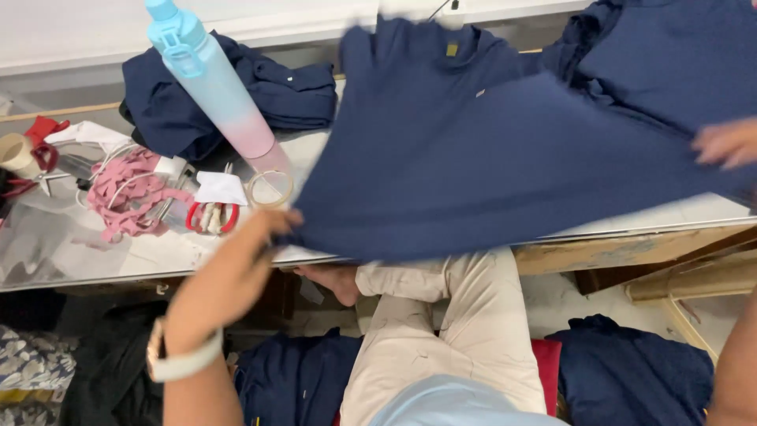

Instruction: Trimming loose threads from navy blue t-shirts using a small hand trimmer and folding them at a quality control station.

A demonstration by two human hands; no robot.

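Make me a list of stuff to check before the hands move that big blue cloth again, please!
1. Left hand grips the navy garment at its near edge: ok.
2. Right hand on the garment's far side: blurred, grip cannot tell.
3. Water bottle stands tilted right beside the cloth: not ok, it might tip.
4. Red-handled scissors lie apart from the cloth: ok.
5. Pink cord lies clear of the cloth: ok.
6. Garment fully on the table: not ok, its edge hangs over the front.
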